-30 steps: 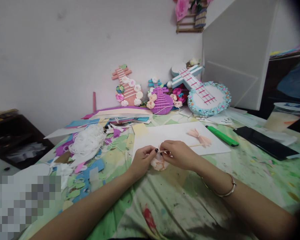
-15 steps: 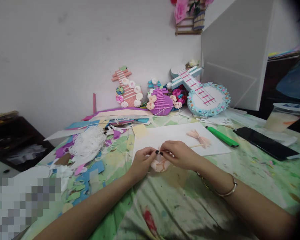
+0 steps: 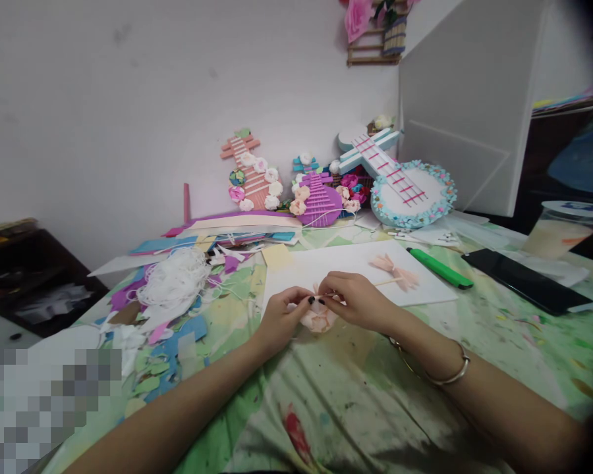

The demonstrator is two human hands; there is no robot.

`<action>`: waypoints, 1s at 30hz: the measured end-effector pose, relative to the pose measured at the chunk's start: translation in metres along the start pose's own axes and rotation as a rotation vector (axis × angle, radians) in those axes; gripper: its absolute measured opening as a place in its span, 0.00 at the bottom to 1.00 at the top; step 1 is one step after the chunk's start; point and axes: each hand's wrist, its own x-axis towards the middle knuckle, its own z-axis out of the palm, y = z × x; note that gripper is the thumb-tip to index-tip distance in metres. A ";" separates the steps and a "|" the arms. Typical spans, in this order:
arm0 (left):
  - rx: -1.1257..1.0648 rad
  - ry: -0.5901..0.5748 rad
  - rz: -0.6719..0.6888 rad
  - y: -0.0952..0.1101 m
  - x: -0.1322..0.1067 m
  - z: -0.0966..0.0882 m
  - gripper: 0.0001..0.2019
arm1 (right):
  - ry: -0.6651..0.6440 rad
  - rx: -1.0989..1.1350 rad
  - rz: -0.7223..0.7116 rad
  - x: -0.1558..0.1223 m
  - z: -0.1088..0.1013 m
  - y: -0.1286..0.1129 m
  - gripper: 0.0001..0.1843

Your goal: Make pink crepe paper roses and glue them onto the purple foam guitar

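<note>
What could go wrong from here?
Crushed petals: the left hand and right hand meet at the small peach flower, so too firm a grip might crease it.

Knocked parts: the thin stick and tied peach bundle lie on the white board, just beyond the right hand; a careless sweep could shift them.

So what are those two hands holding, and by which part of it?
A pale pink flower, pinched at its far end by the left hand and the right hand together; the exact grip spot is hidden.
</note>
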 end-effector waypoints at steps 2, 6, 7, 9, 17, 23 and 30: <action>0.020 -0.006 0.014 0.001 -0.001 0.000 0.09 | 0.014 0.009 -0.002 0.000 0.001 0.002 0.04; 0.104 0.026 0.050 0.003 -0.001 0.001 0.08 | 0.030 0.037 -0.029 0.000 0.003 0.005 0.05; 0.123 0.035 0.061 0.003 -0.002 0.001 0.08 | 0.030 0.044 -0.035 0.000 0.003 0.006 0.05; 0.151 0.048 0.085 0.002 -0.002 0.001 0.07 | 0.029 0.055 -0.044 -0.001 0.003 0.006 0.07; 0.194 0.088 0.166 0.000 -0.003 0.000 0.06 | 0.016 0.065 -0.074 -0.001 0.000 0.001 0.09; 0.166 0.108 0.131 -0.001 -0.003 0.001 0.07 | 0.034 0.081 -0.071 -0.001 -0.001 0.000 0.07; 0.105 0.131 0.135 -0.002 -0.002 0.001 0.03 | 0.019 0.065 -0.078 0.000 -0.002 -0.002 0.07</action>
